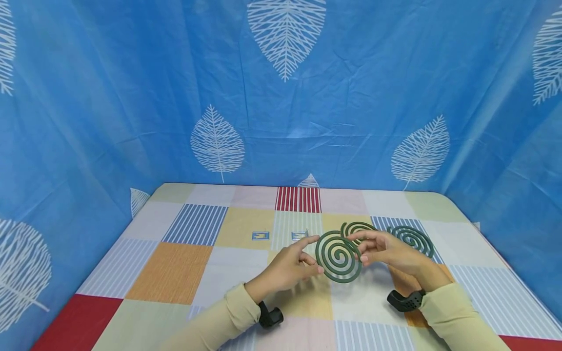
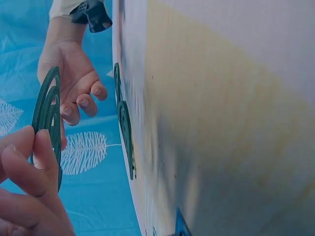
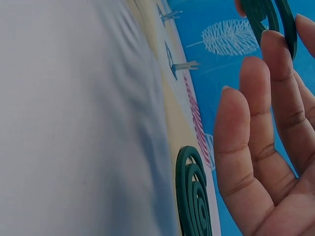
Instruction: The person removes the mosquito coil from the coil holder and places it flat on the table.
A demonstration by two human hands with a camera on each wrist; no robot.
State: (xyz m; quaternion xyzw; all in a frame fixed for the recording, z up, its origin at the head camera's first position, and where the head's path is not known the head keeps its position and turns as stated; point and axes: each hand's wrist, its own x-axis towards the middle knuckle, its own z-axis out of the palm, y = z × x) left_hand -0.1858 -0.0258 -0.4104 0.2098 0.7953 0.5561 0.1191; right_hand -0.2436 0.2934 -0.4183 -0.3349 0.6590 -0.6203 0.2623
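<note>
Both hands hold a dark green mosquito coil (image 1: pixel 339 254) up off the table between them, tilted with its spiral facing the head camera. At the coil's left rim, my left hand (image 1: pixel 285 269) pinches it between thumb and finger; the left wrist view shows this edge of the coil (image 2: pixel 49 110) thin and side-on. My right hand (image 1: pixel 392 251) has the opposite rim between its fingertips, its other fingers loosely bent. Behind the held coil lies a second mosquito coil (image 1: pixel 357 225), partly hidden by the right hand. A third coil (image 1: pixel 412 240) rests to the right, beyond that hand.
Two small blue-framed stands (image 1: pixel 260 236) (image 1: pixel 300 236) with thin upright metal prongs are on the patchwork tablecloth (image 1: pixel 171 273), left of the coils. Blue curtains (image 1: pixel 307 122) with white leaf prints enclose the table's back and sides. Each wrist wears a black camera (image 1: pixel 271 317).
</note>
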